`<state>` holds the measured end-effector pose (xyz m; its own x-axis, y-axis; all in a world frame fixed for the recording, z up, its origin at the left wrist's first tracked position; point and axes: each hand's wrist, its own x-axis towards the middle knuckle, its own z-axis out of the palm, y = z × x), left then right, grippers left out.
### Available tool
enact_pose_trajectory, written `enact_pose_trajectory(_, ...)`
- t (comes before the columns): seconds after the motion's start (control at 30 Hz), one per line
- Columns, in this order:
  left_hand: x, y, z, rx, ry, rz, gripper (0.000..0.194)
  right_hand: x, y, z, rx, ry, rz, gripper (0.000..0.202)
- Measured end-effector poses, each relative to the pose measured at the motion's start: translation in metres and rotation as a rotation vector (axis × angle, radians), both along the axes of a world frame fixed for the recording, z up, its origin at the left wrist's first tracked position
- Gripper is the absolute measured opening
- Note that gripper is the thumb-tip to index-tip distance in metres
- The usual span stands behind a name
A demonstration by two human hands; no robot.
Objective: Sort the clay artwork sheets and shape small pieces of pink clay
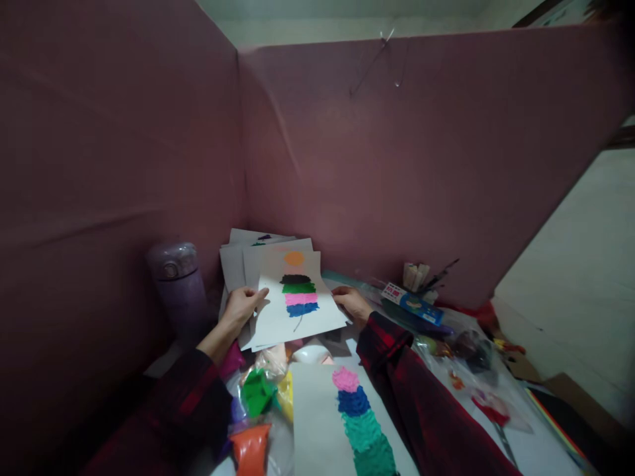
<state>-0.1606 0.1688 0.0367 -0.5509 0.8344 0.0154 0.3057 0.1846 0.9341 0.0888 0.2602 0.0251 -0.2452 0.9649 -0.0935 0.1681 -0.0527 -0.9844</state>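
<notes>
A white sheet of paper [270, 327] with an orange circle above black, green, pink and blue bands is held up by its two side edges. My left hand [242, 309] is closed on its left edge, thumb on top. On the opposite edge my right hand [353, 303] pinches the paper; its fingertips are partly hidden. Behind the sheet leans a stack of other white sheets [233, 264]. Nearer to me lies a second painted sheet [315, 423] with pink, blue, teal and green textured patches.
Bags of coloured clay, green [258, 391] and orange [251, 449], lie at the front. A purple bottle [179, 287] stands left. Rightward are a blue box [414, 305], brushes [439, 274] and plastic bags [473, 350]. Pink partition walls [397, 165] enclose the back and left.
</notes>
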Motion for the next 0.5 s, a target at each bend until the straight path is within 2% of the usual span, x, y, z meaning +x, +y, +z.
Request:
enact_pose_trajectory(0.13,0.007,-0.005,0.004,0.034,-0.147,-0.04,0.027,0.0,0.002,-0.001,-0.034,0.078,0.023,0.013)
enact_pose_trajectory(0.27,0.005,-0.002,0.003,0.092,-0.218,-0.038,0.021,-0.001,0.006,-0.006,-0.007,0.141,0.001,0.018)
enact_pose_trajectory(0.4,-0.004,0.005,0.006,0.204,-0.12,0.086,0.015,0.003,0.011,-0.004,0.048,0.222,-0.037,0.023)
enact_pose_trajectory(0.5,-0.013,0.005,0.016,0.325,0.044,0.21,0.022,0.007,0.016,-0.003,0.096,0.273,-0.056,0.026)
